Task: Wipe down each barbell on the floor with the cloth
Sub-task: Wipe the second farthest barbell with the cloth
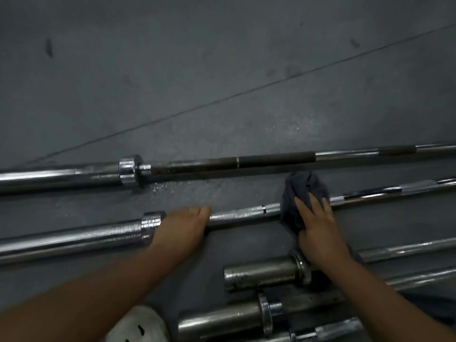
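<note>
While working midway along the second barbell (pixel 246 214), seems only partway through the job.
Presses the dark cloth (pixel 302 193) onto that bar's thin shaft at centre right with the right hand (pixel 318 228), fingers straight and spread; curls the left hand (pixel 182 225) over the same bar just beside its collar, steadying it on the floor (pixel 222 70). Cannot tell whether the far barbell (pixel 271 160) above is wiped. Probably leaves the speckled barbell (pixel 261 270) and the nearest barbells (pixel 222 319) at lower right to do.
</note>
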`<state>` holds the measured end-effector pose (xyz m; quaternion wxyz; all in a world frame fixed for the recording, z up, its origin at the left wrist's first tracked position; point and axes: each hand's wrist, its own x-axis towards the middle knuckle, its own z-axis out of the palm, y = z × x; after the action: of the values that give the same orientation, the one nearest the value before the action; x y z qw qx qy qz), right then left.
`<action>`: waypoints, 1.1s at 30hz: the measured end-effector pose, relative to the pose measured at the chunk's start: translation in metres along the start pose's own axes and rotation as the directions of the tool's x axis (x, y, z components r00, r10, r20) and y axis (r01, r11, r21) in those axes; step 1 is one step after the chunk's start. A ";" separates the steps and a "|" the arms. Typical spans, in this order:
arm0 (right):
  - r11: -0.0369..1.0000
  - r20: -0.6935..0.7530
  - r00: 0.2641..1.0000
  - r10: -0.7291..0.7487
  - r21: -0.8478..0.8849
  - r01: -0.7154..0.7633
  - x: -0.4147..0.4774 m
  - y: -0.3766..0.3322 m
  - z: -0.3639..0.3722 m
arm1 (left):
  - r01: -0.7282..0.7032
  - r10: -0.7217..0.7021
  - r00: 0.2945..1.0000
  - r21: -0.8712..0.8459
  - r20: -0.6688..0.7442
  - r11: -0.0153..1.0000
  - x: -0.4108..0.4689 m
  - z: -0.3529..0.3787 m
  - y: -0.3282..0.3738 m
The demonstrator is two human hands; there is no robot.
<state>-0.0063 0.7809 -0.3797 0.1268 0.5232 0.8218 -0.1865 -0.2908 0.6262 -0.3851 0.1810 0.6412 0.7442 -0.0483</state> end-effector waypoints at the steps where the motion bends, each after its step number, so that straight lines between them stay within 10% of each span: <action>1: 1.000 -0.015 1.000 0.022 -0.004 -0.022 -0.002 -0.007 0.003 | -0.019 0.019 0.999 -0.020 0.040 1.000 0.002 -0.001 -0.001; 4: 0.998 -0.031 0.998 0.054 0.013 -0.053 -0.007 -0.061 0.002 | 0.001 0.027 0.973 -0.119 0.231 0.993 0.017 -0.008 -0.012; 9: 0.944 0.062 0.945 -0.322 0.096 0.316 -0.017 -0.129 0.023 | 0.047 0.050 0.890 -0.198 0.454 0.979 0.037 -0.024 -0.018; 15: 0.996 -0.057 0.995 -0.086 0.032 0.088 0.000 -0.046 0.007 | -0.010 0.017 0.997 0.086 -0.078 0.996 -0.003 0.004 -0.003; 18: 0.993 0.010 0.994 -0.112 0.041 0.112 -0.012 -0.106 0.020 | 0.002 0.017 0.975 -0.085 0.220 0.996 0.011 -0.006 -0.008; 22: 0.914 0.103 0.908 -0.406 0.048 0.403 -0.023 -0.122 0.013 | 0.059 0.113 0.775 -0.250 0.622 0.966 0.047 -0.037 -0.023; 24: 0.961 0.108 0.955 -0.277 0.011 0.277 -0.006 -0.078 0.002 | 0.082 0.042 0.833 -0.197 0.552 0.977 0.042 -0.032 -0.023; 28: 0.999 -0.089 0.995 -0.046 -0.024 0.044 -0.013 -0.073 0.015 | 0.044 -0.042 0.999 0.070 -0.030 0.997 0.000 0.007 0.008; 33: 0.919 0.104 0.913 -0.394 0.022 0.394 -0.035 -0.140 0.025 | -0.002 0.161 0.846 -0.298 0.508 0.955 0.034 -0.016 -0.016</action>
<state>-0.1182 0.6880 -0.3640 0.1301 0.3361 0.9024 -0.2361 -0.3133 0.6596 -0.3842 0.4703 0.6016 0.6368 -0.1061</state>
